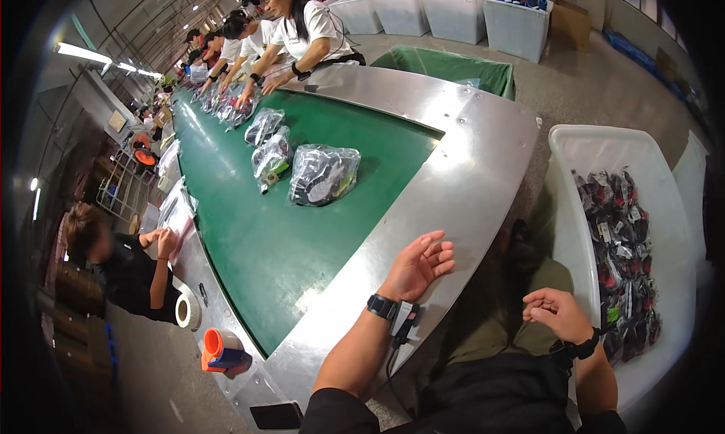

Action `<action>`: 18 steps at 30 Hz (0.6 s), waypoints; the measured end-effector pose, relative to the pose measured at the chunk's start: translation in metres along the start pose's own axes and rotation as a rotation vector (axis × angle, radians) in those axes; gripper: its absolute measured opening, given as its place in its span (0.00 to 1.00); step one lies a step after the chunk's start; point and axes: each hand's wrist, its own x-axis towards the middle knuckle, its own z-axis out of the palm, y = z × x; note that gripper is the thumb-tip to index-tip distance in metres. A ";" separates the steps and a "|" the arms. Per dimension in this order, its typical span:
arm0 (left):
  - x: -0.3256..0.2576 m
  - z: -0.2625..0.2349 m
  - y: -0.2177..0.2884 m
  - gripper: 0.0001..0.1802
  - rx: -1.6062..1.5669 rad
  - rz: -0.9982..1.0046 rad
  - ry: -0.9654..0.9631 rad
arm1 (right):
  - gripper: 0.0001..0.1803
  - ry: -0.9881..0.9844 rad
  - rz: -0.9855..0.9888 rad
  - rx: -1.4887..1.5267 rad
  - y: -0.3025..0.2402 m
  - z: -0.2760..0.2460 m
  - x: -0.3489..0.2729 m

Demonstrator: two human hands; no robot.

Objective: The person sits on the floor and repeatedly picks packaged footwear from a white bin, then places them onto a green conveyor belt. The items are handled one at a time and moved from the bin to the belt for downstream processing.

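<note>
Waiting here: my left hand point(419, 266) rests open and empty on the surface's steel end edge, right hand point(555, 313) loosely curled, empty. Nearest bagged shoes point(323, 174) on the belt point(279, 237) not picked yet; white bin point(581, 230) already partly full.

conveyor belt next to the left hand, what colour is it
Green, framed by a bare metal rim; the belt shows best in the head view.

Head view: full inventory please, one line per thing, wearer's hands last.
conveyor belt: one, green, centre, steel rim
bagged goods: three nearest separate, clear bags with dark contents, on the belt; more beyond
white bin: one, right of wearer, holds bagged items
tape roll: one, pale, on left rim
tape dispenser: one, orange and blue, on near rim
co-workers: several, white shirts, far side
left hand: open, empty, on steel rim
right hand: loosely curled, empty, beside bin
</note>
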 end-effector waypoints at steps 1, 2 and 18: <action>0.001 0.000 0.000 0.22 -0.004 -0.002 -0.013 | 0.17 -0.001 -0.003 0.004 -0.002 0.001 0.001; 0.001 -0.001 0.000 0.21 -0.006 -0.006 -0.011 | 0.17 -0.002 -0.003 0.009 -0.003 0.002 0.000; 0.002 -0.011 0.004 0.24 0.057 0.048 0.004 | 0.22 0.064 -0.166 -0.113 0.020 -0.018 -0.027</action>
